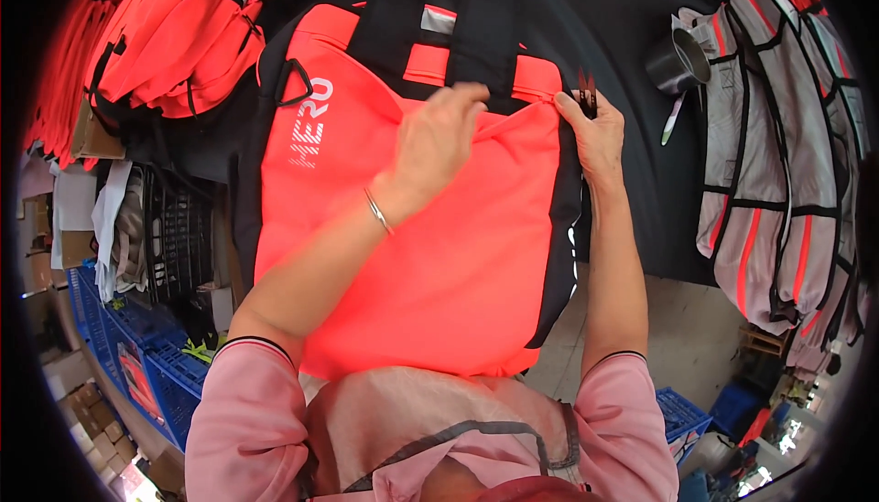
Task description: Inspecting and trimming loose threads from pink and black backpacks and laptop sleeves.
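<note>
Backpack: I see, from my far-off seat, a bright coral backpack (412, 282) lying face up in front of the person, on a black table cover (645, 214) at its top end. Its long side runs from 12 to 6 o'clock, with the black straps (485, 35) up at 12.
Right hand: The right hand (597, 136) sits at 2 o'clock from the bag's middle. It is closed around small thread snips (588, 104), points up to 12, and its thumb presses the bag's top corner.
Left hand: The left hand (438, 140) is bent over the front of the bag, near the top edge. I can't tell if it pinches cloth or only hangs there.
Hand to bag: This is what counts most to me. From the right hand, most of the bag lies at 8 o'clock; from the left, at 6. The left is nearer the bag's middle, the right is on its corner.
Metal cup: A shiny metal cup (667, 70) tips over at 2 o'clock. Its inside is too dark for me.
Black basket: A black basket (179, 218) stands at 9 o'clock. I can't make out what it holds.
Blue crates: One blue crate (179, 369) is at 8 o'clock, another blue crate (691, 429) at 5. Their insides are unclear.
Bag piles: Coral bags (169, 44) heap at 10, grey bags (769, 163) hang at 2 to 3.
</note>
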Tool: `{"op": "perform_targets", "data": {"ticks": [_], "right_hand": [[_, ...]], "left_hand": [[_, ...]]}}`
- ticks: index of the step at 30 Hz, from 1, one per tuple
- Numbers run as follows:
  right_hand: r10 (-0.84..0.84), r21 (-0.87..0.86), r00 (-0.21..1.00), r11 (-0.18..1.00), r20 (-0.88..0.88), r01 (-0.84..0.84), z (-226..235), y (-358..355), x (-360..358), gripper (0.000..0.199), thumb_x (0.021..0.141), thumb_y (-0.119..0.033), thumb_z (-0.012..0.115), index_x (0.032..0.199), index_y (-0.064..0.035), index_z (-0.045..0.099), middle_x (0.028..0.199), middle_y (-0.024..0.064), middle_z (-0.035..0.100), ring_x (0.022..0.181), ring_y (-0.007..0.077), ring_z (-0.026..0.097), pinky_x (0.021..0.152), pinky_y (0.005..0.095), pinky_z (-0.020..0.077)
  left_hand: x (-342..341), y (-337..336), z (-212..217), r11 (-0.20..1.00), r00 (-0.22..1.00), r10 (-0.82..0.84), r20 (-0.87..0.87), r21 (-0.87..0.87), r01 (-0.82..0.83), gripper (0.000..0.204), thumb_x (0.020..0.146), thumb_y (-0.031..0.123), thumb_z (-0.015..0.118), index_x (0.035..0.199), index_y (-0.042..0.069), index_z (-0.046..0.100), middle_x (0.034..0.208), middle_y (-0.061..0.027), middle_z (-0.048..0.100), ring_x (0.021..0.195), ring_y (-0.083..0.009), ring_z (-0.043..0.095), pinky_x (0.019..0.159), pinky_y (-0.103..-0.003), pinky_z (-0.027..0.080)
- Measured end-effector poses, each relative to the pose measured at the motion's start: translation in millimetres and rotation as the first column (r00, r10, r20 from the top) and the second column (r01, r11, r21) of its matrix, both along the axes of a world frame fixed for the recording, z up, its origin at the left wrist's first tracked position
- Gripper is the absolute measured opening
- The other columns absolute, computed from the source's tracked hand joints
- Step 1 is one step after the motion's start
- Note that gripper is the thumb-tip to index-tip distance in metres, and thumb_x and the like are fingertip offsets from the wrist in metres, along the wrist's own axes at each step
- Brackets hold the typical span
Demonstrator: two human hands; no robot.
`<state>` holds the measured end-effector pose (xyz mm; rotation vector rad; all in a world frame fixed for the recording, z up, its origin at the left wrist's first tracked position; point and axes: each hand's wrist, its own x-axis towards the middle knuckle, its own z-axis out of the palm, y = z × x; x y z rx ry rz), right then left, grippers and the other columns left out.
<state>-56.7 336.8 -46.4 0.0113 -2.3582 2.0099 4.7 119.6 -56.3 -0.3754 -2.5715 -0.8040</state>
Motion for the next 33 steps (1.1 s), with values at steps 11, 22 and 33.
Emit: {"op": "perform_targets", "data": {"ticks": [11, 22, 33], "right_hand": [[-0.031, 0.014, 0.999, 0.999, -0.042, 0.031, 0, -2, 5, 0.023, 0.083, -0.019, 0.079, 0.088, 0.0005, 0.068, 0.079, -0.0033, 0.062, 0.074, 0.0048, 0.054, 0.07, 0.0214, 0.0443], [0.235, 0.606, 0.839, 0.784, -0.49, 0.134, 32, 0, 1, 0.039, 0.088, -0.025, 0.072, 0.118, -0.0019, 0.064, 0.097, 0.0082, 0.058, 0.082, 0.0207, 0.059, 0.071, 0.0323, 0.049], [0.806, 0.907, 0.51, 0.407, -0.301, -0.109, 66, -28, -49, 0.019, 0.078, -0.017, 0.076, 0.087, -0.0073, 0.063, 0.096, 0.004, 0.056, 0.089, 0.0208, 0.058, 0.078, 0.0345, 0.0442]], "left_hand": [[-40, 24, -3, 0.988, 1.0, 0.03, 0.0, -0.151, -0.03, 0.016, 0.088, 0.019, 0.068, 0.098, 0.007, 0.065, 0.076, -0.0092, 0.068, 0.064, -0.0274, 0.067, 0.057, -0.035, 0.053], [-26, 13, -4, 0.938, 0.975, 0.09, 0.204, 0.311, -0.152, 0.009, 0.093, 0.008, 0.059, 0.09, 0.0, 0.055, 0.067, -0.0117, 0.062, 0.062, -0.0281, 0.065, 0.057, -0.035, 0.049], [-24, 18, -2, 0.895, 0.967, 0.13, 0.217, 0.395, -0.209, 0.008, 0.093, 0.004, 0.059, 0.088, -0.002, 0.055, 0.063, -0.0117, 0.06, 0.057, -0.0233, 0.063, 0.056, -0.033, 0.047]]}}
